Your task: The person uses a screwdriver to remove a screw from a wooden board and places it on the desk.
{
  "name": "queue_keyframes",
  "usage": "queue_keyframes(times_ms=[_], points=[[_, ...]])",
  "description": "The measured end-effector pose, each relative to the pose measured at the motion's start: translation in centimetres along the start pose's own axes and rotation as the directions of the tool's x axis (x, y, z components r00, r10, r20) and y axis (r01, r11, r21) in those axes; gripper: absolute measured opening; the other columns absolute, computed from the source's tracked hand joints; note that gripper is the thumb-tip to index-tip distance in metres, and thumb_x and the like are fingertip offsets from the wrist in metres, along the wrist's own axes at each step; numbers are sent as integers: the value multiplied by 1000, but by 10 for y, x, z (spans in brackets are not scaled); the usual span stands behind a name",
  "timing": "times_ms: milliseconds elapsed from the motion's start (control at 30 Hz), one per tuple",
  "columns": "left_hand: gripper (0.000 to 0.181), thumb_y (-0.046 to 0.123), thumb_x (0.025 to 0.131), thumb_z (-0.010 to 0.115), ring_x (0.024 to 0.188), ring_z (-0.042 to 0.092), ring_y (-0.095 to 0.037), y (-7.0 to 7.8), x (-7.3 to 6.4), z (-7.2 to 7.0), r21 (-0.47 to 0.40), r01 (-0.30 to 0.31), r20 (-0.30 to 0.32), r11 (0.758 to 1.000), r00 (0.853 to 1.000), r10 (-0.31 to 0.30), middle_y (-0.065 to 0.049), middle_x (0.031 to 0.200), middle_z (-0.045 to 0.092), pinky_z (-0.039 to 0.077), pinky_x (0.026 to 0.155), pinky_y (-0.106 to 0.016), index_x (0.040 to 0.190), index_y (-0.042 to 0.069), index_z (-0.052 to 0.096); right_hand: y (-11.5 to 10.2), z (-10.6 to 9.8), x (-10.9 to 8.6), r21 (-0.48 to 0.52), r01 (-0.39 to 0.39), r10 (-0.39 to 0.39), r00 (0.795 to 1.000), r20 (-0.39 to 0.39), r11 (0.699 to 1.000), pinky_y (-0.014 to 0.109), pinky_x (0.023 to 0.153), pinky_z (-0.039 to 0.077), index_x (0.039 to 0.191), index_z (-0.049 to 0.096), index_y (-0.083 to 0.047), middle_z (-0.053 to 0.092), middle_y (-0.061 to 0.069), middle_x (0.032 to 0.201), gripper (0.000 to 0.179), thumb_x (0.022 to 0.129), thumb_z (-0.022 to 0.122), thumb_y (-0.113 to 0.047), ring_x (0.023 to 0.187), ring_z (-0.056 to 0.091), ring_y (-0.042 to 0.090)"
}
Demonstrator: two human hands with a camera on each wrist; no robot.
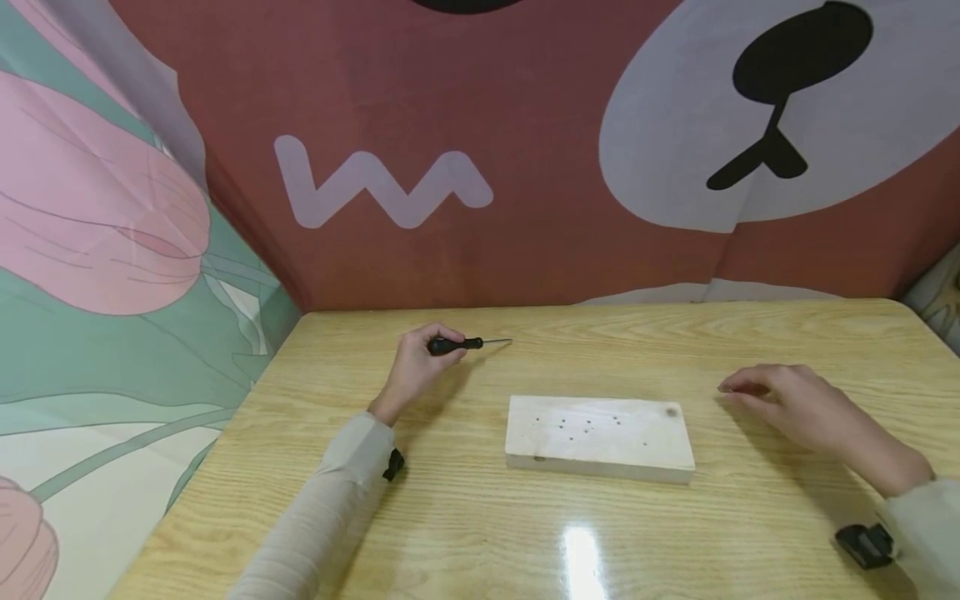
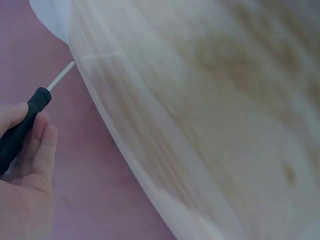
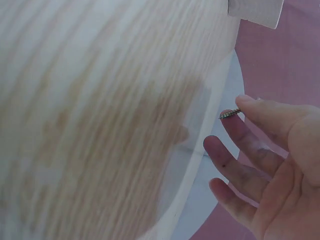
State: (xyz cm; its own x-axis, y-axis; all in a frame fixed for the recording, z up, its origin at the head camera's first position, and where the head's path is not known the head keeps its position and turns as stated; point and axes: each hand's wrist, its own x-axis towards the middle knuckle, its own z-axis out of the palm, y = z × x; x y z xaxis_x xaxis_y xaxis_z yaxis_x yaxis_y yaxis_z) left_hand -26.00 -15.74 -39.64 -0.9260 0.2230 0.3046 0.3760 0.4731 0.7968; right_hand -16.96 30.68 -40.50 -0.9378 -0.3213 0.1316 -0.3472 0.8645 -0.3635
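My left hand [image 1: 415, 364] grips a black-handled screwdriver [image 1: 474, 342] over the far left part of the table, its thin metal shaft pointing right. In the left wrist view, thumb and fingers wrap the screwdriver's handle [image 2: 37, 101]. To the right of the wooden block, my right hand [image 1: 806, 412] is held above the table. Its thumb and index finger pinch a small threaded screw [image 3: 230, 114], seen in the right wrist view, while the other fingers are spread. The pale wooden block [image 1: 600, 454] lies flat between both hands, with several small dark holes in its top.
The light wood-grain table [image 1: 465, 533] carries the block and ends at a back edge against a reddish printed cloth [image 1: 525, 250]. A green and pink floral cloth [image 1: 105, 358] hangs along the left side. Dark devices sit at both wrists.
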Motion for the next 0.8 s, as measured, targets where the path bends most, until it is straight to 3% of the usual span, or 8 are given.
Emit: queue_keyframes(times_ms=[167,333,500,800], points=[[13,-3,83,76,96,71,-31,-4,4,1,23,0,-7,1000,1000,0,-19,106,72,58,74,-20,96,-1,74,4,2,0,6,3,-3,1000,24,1000,39,72,58,108,73,-1,74,12,101,19,89,70,-5,90,69,28],[10,-2,84,76,96,71,-30,-6,6,-1,64,9,6,998,1000,-9,-18,105,73,59,75,-22,94,0,74,6,3,-1,-2,-8,8,999,44,1000,27,66,55,104,74,-4,74,6,98,16,89,72,-9,84,68,16],[14,-1,85,75,98,71,-29,-8,7,-4,113,35,40,993,998,-40,-16,106,73,61,78,-30,99,2,75,7,4,-1,13,-4,3,998,66,1000,23,64,52,100,74,-8,73,-1,93,13,89,73,-13,77,63,3],[21,2,85,76,97,71,-25,-13,10,-8,205,63,88,977,993,-83,-14,109,75,60,81,-32,106,4,75,9,6,-1,40,28,-31,996,80,999,22,64,53,96,75,-10,73,-4,90,10,87,73,-7,76,62,-2]])
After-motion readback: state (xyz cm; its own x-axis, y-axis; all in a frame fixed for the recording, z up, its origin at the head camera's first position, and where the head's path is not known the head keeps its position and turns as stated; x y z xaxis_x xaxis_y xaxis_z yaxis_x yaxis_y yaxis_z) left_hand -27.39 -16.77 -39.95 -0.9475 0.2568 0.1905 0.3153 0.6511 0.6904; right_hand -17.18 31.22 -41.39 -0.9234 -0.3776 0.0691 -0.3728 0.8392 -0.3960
